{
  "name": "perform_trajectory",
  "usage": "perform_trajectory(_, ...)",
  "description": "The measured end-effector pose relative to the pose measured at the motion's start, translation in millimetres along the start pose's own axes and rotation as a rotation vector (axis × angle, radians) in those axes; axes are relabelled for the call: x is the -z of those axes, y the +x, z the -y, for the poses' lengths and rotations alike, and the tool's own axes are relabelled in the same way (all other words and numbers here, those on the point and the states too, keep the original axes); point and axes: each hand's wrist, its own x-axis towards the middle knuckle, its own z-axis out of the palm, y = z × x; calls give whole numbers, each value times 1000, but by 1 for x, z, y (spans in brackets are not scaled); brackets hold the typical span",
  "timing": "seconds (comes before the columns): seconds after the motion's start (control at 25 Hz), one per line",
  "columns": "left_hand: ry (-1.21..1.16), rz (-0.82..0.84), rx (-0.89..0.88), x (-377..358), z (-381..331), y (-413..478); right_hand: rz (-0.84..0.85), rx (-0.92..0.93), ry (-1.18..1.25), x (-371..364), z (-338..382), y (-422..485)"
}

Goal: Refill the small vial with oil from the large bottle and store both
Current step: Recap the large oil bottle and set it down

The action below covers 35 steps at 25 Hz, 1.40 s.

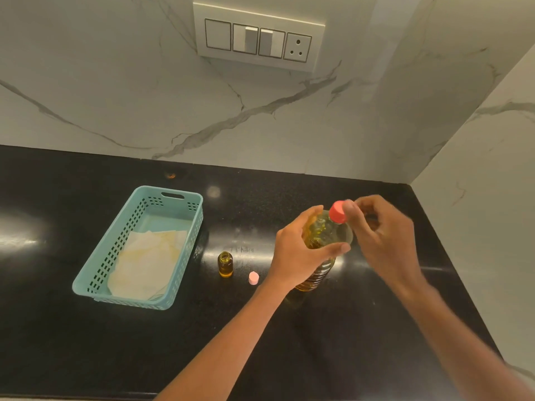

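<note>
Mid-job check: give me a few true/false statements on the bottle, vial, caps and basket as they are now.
1. The left hand grips the large bottle. True.
2. The red cap lies on the counter. False: it is on the bottle's neck, at the right hand fingers.
3. The small vial stands uncapped. True.
4. The pink cap is in the basket. False: it lies on the counter beside the vial.
</note>
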Motion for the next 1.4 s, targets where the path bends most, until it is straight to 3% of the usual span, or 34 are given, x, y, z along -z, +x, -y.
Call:
perform_trajectory(0.12, -76, 57, 57, 1, 3, -2, -106, -126, 337, -29, -18, -43)
perform_trajectory(0.32, -89, 67, 72, 6, 4, 2, -136, -270, 343, -72, -35, -80)
perform_trajectory(0.48, -129, 44, 70, 19, 0, -8, -165, -268, 309, -98, -41, -86)
perform_trajectory(0.76, -178, -444, 57, 109, 33, -61, -201, -268, 318, -118, -57, -73)
perform_trajectory(0.88, -168, -541, 99, 135, 51, -71, -202, -229, 295, -124, -63, -59)
perform_trajectory(1.4, -233, -398, 204, 124, 100, -65, -174, -224, 198, -153, -77, 33)
